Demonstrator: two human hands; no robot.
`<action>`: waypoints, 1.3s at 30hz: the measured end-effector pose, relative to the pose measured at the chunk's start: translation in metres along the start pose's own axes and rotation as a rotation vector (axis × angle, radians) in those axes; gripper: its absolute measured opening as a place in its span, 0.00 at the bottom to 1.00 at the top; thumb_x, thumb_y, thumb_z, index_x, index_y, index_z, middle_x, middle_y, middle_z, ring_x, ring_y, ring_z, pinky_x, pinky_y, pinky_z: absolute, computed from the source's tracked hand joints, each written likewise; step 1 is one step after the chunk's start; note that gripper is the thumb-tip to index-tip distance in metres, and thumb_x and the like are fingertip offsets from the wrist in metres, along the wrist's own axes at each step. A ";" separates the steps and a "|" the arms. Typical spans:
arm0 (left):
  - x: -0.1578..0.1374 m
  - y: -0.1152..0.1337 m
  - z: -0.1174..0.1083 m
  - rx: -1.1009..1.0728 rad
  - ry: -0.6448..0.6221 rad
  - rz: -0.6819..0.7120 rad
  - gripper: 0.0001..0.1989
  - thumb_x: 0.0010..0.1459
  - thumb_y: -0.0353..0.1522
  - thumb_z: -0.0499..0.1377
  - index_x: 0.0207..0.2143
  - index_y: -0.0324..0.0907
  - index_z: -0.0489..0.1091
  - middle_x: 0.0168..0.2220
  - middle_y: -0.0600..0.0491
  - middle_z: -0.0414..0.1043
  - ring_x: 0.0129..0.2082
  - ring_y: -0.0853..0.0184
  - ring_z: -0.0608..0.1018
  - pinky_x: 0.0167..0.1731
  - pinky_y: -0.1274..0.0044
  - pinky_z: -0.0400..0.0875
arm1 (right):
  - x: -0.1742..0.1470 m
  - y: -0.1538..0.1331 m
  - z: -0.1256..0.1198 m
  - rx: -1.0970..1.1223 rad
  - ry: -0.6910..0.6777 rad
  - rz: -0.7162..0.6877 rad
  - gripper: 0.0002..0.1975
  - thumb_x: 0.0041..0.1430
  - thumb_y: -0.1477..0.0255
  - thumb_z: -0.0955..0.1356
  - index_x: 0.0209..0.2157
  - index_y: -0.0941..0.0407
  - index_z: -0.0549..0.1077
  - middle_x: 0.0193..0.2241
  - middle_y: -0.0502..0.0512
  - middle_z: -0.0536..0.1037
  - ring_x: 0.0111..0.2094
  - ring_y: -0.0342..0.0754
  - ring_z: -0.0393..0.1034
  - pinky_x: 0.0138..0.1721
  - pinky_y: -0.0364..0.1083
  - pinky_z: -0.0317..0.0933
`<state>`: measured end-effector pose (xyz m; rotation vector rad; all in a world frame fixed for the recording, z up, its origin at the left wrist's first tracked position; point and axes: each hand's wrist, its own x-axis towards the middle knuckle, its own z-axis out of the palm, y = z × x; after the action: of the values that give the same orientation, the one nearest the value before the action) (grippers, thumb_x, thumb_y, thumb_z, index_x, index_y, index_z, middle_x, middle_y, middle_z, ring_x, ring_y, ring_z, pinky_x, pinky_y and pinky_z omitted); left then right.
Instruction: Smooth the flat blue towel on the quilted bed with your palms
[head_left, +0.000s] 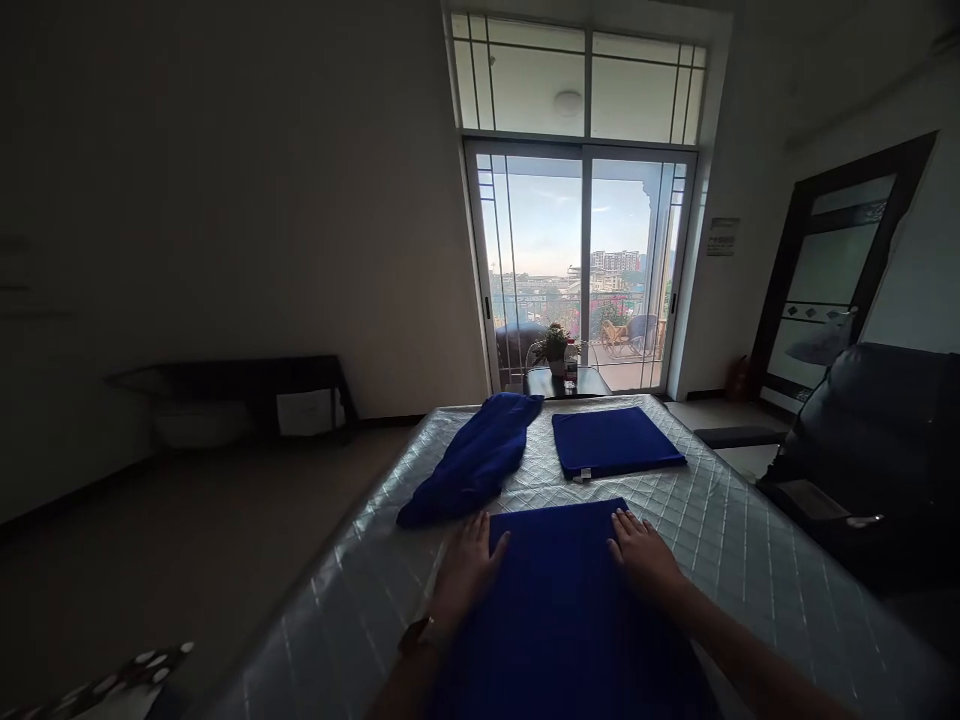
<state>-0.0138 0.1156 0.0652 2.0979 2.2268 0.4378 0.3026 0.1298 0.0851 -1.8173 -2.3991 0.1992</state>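
Note:
A dark blue cloth (559, 600) lies flat on the quilted silver table cover (757, 560), running from the middle toward me. My left hand (472, 560) rests on its left edge near the far corner, fingers stretched out and thumb apart. On the far right corner my right hand (645, 550) lies flat, fingers extended. Beyond the hands, a neatly folded blue cloth (619, 440) with a small white label sits to the right. A crumpled blue cloth (480, 455) is heaped at the far left, close to my left fingertips.
Behind the table's far end stands a small dark table (600, 383) with a potted plant (555, 345) and a bottle (570, 365). A black chair (870, 450) is at the right. Sliding glass doors (585, 270) lie beyond. A dark low bench (240, 395) stands by the left wall.

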 end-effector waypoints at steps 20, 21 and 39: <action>0.005 -0.006 0.009 0.042 0.012 0.013 0.41 0.68 0.51 0.39 0.69 0.29 0.53 0.72 0.38 0.53 0.72 0.54 0.56 0.70 0.61 0.49 | 0.034 0.008 0.017 0.117 0.100 0.000 0.32 0.71 0.64 0.51 0.70 0.65 0.52 0.72 0.62 0.52 0.73 0.51 0.39 0.71 0.53 0.36; 0.004 -0.005 0.008 0.050 0.008 0.017 0.40 0.68 0.51 0.39 0.69 0.29 0.53 0.72 0.38 0.53 0.72 0.54 0.56 0.70 0.61 0.49 | 0.033 0.008 0.016 0.121 0.096 -0.006 0.32 0.71 0.63 0.51 0.70 0.65 0.52 0.72 0.62 0.52 0.73 0.51 0.39 0.71 0.53 0.35; 0.000 0.008 -0.007 0.082 -0.054 -0.029 0.39 0.68 0.50 0.38 0.70 0.31 0.53 0.73 0.41 0.52 0.73 0.57 0.56 0.70 0.65 0.50 | 0.027 0.011 0.008 0.189 0.070 -0.017 0.33 0.70 0.62 0.52 0.71 0.63 0.51 0.72 0.60 0.50 0.73 0.51 0.39 0.71 0.52 0.34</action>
<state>-0.0079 0.1149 0.0741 2.0861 2.2798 0.2894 0.3046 0.1588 0.0753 -1.6915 -2.2631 0.3414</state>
